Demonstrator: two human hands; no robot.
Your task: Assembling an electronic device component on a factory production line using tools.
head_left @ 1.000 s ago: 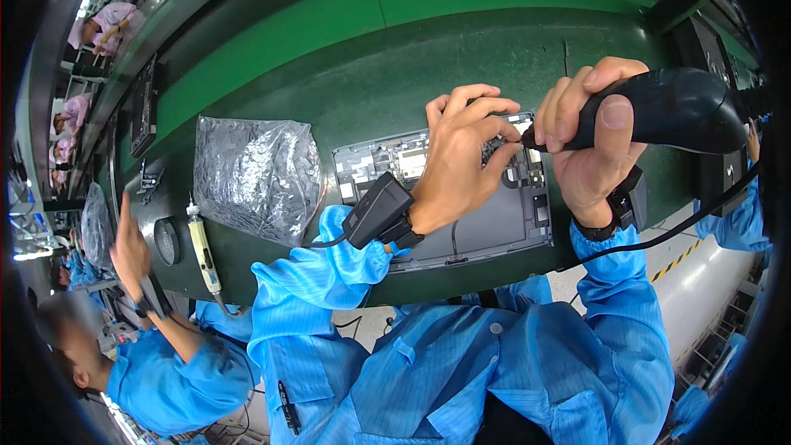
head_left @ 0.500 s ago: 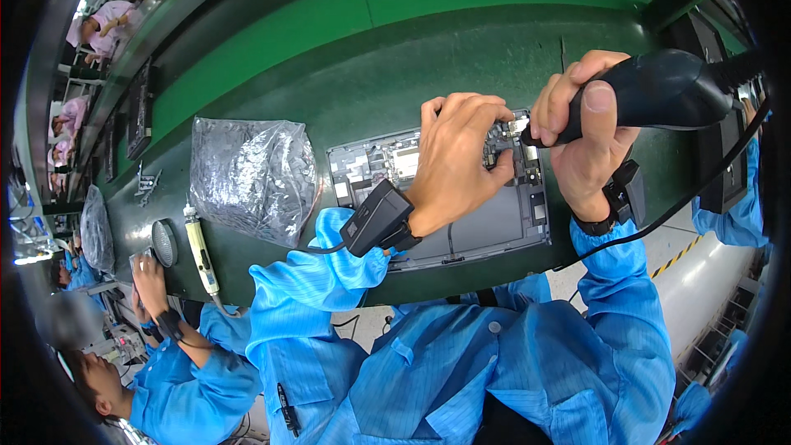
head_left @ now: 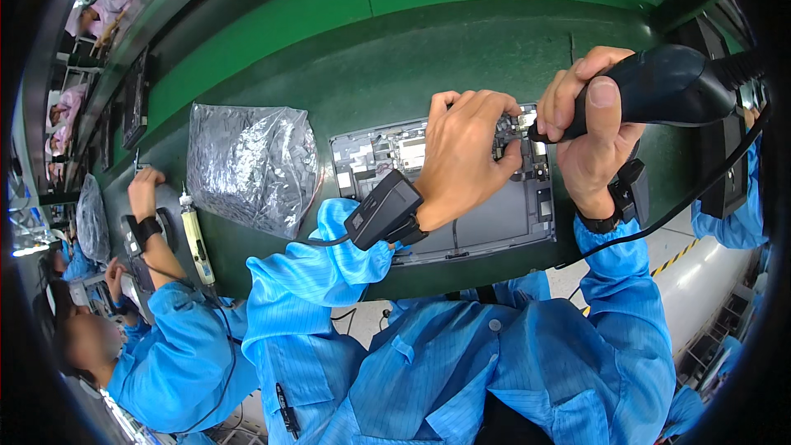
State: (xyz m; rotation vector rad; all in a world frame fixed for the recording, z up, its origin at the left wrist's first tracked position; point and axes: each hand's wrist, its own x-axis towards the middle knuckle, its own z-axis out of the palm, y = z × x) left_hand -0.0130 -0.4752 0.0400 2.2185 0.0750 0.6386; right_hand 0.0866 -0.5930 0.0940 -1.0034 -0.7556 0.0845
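An opened tablet-like device [head_left: 494, 222] lies flat on the green bench in front of me, its circuit parts exposed along the far side. My left hand [head_left: 465, 148] rests over its far right part, fingers bent and thumb apart; nothing shows in its grasp, though the fingertips are partly hidden among the parts. In my right hand [head_left: 593, 128] is a thick black corded handheld tool [head_left: 671, 86], held nearly level with fingers wrapped round its front. Its narrow tip points left, by the device's far right corner and close to my left fingertips.
A clear plastic bag of dark pieces [head_left: 251, 169] lies left of the device. Beside it is a pale electric screwdriver [head_left: 196, 239]. The black tool's cable [head_left: 684, 210] loops down at right. A co-worker's hand [head_left: 146, 194] reaches onto the bench at far left.
The co-worker at left has reached farther along the bench. My hands stay over the same corner, with the tool held almost as before; the view has shifted slightly.
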